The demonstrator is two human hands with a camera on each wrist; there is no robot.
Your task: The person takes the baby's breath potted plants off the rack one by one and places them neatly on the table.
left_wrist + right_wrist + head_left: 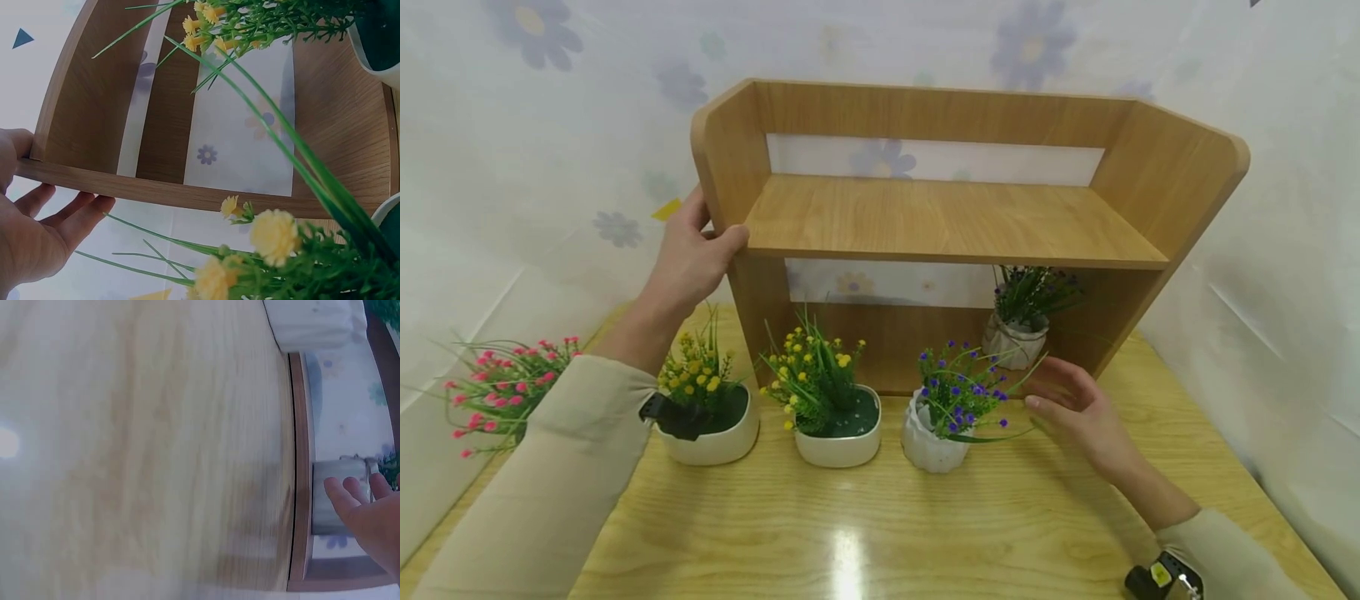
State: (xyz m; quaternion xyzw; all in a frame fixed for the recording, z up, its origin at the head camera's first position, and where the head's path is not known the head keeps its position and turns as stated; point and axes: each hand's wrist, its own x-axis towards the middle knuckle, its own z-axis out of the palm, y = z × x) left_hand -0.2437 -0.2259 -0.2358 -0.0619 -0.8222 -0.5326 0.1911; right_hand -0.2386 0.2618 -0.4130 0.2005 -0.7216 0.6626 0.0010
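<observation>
My left hand (696,250) grips the left side panel of a two-tier wooden shelf (955,221), thumb at the front edge and fingers behind. The left wrist view shows the same hand (44,219) with its fingertips along the panel. On the lower tier, at the right end, stands a whitish pot (1015,343) of dark purple flowers, upright. Beside its lower right side is my right hand (1086,417), fingers loosely bent and thumb apart. In the right wrist view the fingers overlap that pot (337,515).
Before the shelf stand a ribbed white pot (934,442) of purple flowers and two cream oval pots of yellow flowers, one central (838,450), one left (715,442). Pink flowers (512,383) stand at far left, partly behind my sleeve. All are on the wooden table (850,533).
</observation>
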